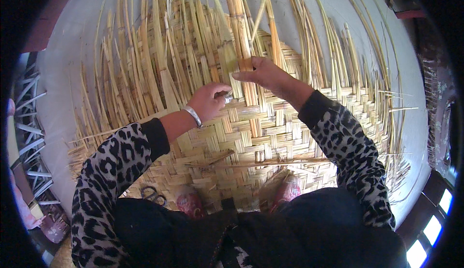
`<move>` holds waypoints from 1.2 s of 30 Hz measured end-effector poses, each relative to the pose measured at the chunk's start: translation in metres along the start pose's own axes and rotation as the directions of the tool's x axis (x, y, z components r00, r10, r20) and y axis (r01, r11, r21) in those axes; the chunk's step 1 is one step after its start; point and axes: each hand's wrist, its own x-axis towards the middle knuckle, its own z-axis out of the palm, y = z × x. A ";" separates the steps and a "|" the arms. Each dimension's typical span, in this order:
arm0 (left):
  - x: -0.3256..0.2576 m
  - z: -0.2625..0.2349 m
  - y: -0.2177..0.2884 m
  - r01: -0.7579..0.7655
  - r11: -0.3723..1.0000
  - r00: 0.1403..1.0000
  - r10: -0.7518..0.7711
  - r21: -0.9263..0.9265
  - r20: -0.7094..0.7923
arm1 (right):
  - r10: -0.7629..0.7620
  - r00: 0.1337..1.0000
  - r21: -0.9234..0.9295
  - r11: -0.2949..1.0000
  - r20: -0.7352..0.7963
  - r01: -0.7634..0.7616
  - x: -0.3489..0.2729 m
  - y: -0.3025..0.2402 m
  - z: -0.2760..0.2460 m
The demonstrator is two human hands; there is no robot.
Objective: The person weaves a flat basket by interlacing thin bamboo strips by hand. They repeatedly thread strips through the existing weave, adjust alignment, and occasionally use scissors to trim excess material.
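A woven mat (270, 137) of pale split cane spreads out before me, with long unwoven strips (154, 75) fanning away from its far edge. My right hand (270, 76) pinches a wide brown-and-yellow cane strip (239, 31), thumb lying towards the paler strip (227, 55) beside it. Just left of it, my left hand (209, 103) is closed low over the weave, its fingers curled. Something small and silvery (228, 96) shows at those fingers; whether it is a ring or a tool I cannot make out. A silver bracelet (193, 116) circles the left wrist.
My red shoes (189, 203) rest on the mat's near part. Black-handled scissors (153, 195) lie left of them. Loose thin strips (261, 163) lie across the weave. A pale metal lattice (31, 133) stands at the left edge, on the grey floor (58, 89).
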 end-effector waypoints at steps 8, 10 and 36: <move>0.007 -0.006 0.007 0.121 0.992 0.985 -0.123 0.024 0.120 | -0.220 0.872 -0.026 0.972 -0.436 0.232 -0.043 0.034 0.018; 0.008 -0.007 0.007 0.158 0.987 0.979 -0.153 -0.026 0.137 | -0.167 0.838 0.086 0.965 -0.519 0.246 -0.049 0.043 0.024; -0.001 -0.013 0.057 -0.410 0.516 0.897 0.082 0.752 0.433 | -0.795 0.575 -0.857 0.422 -0.193 0.296 -0.116 0.006 -0.022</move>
